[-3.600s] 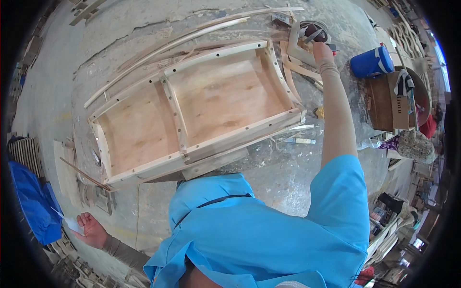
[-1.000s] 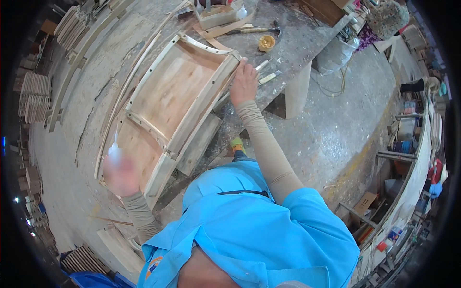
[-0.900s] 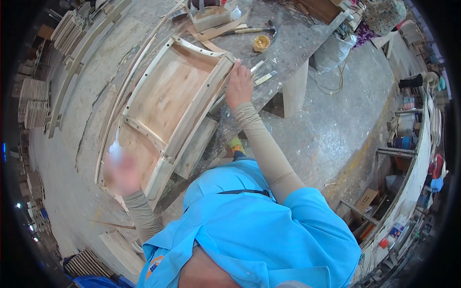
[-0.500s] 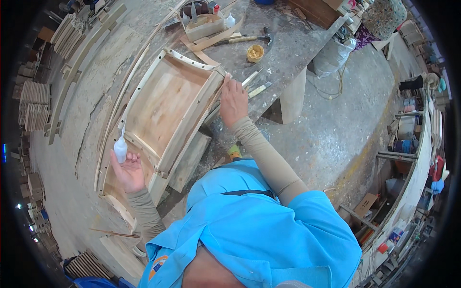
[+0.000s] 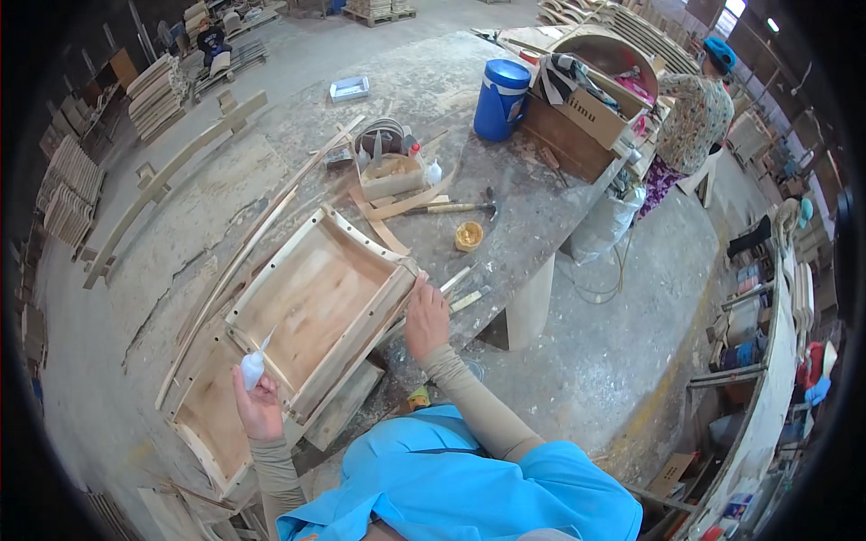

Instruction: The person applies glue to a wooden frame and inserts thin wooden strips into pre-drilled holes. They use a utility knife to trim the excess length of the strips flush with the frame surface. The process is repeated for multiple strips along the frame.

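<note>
My left hand (image 5: pixel 259 410) is closed round a small white squeeze bottle (image 5: pixel 253 368) with a thin pointed nozzle. Its tip angles up over the curved wooden frame (image 5: pixel 311 347), near the crossbar that divides it into two compartments. Pale plywood lines the compartments, and dark holes dot the rails. At the frame's far right corner, the fingers of my right hand (image 5: pixel 427 320) are bent against the rail. Just beyond that hand lie slim pale-handled tools (image 5: pixel 467 299).
Further up the worktable are an open tub of yellowish paste (image 5: pixel 469 236), a hammer (image 5: pixel 446 208), a box of supplies (image 5: pixel 392 180) and a blue jug (image 5: pixel 502 101). Long wood strips (image 5: pixel 225 287) run left of the frame. A person (image 5: pixel 695 113) is at the far right.
My view has tilted up, bringing in the blue jug and the other person. The bottle's nozzle has moved right, from the frame's left rail to over the crossbar area. My right hand stays at the corner.
</note>
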The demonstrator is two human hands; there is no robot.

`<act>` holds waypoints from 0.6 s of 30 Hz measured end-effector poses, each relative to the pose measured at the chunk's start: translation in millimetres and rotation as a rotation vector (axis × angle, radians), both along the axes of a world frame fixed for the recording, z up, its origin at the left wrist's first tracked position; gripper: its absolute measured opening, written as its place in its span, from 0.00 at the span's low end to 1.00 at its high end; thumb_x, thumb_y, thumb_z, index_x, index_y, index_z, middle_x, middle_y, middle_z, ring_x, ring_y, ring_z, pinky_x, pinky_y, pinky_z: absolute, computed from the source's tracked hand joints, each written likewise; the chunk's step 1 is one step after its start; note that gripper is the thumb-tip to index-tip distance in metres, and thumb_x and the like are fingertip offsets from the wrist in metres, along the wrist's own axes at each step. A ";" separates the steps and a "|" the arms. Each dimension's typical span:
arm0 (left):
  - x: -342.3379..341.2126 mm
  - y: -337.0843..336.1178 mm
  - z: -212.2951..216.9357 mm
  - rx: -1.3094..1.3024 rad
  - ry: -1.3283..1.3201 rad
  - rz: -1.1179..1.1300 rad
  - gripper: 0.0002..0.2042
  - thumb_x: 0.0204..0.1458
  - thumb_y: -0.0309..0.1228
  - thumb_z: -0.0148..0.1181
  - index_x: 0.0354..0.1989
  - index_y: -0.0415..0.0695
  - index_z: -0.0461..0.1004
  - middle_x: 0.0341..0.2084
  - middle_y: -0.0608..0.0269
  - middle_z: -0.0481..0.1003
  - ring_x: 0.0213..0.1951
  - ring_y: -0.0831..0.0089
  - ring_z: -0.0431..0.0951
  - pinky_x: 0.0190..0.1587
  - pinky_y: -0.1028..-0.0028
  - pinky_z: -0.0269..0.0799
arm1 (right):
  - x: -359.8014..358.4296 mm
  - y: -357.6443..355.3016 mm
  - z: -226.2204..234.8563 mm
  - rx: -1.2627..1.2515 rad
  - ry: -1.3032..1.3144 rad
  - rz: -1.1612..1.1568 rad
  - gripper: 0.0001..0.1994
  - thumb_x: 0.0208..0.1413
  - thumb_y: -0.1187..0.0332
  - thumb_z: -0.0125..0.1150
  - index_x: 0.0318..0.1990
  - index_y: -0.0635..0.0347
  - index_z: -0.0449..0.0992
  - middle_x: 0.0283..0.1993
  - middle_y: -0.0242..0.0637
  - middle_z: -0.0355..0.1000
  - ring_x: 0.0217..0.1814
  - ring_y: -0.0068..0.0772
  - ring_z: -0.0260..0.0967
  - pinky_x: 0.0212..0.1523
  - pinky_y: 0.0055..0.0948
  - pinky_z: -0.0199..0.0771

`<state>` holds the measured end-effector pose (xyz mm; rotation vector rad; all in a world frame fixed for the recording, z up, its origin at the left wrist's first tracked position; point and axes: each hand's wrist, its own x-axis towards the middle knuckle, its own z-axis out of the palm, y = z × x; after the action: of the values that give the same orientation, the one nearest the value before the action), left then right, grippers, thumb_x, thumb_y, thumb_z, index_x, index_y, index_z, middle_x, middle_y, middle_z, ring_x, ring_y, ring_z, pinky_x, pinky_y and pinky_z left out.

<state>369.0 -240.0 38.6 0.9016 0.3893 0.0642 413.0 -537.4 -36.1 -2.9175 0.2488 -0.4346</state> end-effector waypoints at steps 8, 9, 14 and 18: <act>6.0 -11.4 -1.1 -0.002 0.049 0.016 0.16 0.63 0.46 0.47 0.40 0.45 0.71 0.18 0.68 0.65 0.24 0.77 0.64 0.32 0.74 0.62 | -3.3 -4.0 0.4 0.067 -0.035 0.053 0.32 0.50 0.73 0.48 0.64 0.78 0.53 0.41 0.39 0.62 0.46 0.37 0.61 0.49 0.32 0.63; 8.6 -14.6 3.0 0.006 0.040 0.009 0.16 0.63 0.46 0.47 0.41 0.45 0.71 0.18 0.68 0.65 0.24 0.77 0.64 0.32 0.74 0.62 | 0.1 -6.3 -0.3 0.095 -0.063 0.048 0.32 0.49 0.74 0.48 0.64 0.78 0.54 0.41 0.41 0.62 0.46 0.39 0.62 0.50 0.33 0.63; 17.5 -12.3 -2.1 0.035 -0.079 -0.138 0.18 0.63 0.46 0.46 0.48 0.44 0.70 0.22 0.69 0.67 0.26 0.79 0.65 0.35 0.73 0.62 | 3.1 -5.5 -2.9 0.095 -0.059 0.032 0.32 0.49 0.74 0.48 0.64 0.78 0.54 0.41 0.41 0.63 0.47 0.39 0.62 0.50 0.33 0.62; 20.5 -23.0 -1.7 0.055 -0.052 -0.129 0.18 0.63 0.46 0.48 0.49 0.44 0.69 0.25 0.69 0.68 0.27 0.78 0.66 0.35 0.73 0.63 | -5.7 -1.4 3.6 0.113 -0.025 0.064 0.32 0.49 0.74 0.48 0.64 0.78 0.53 0.41 0.41 0.62 0.47 0.39 0.62 0.50 0.33 0.62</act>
<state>389.5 -263.0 37.0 0.9755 0.2811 -0.0205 407.3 -538.8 -32.5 -2.7989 0.1707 -0.4319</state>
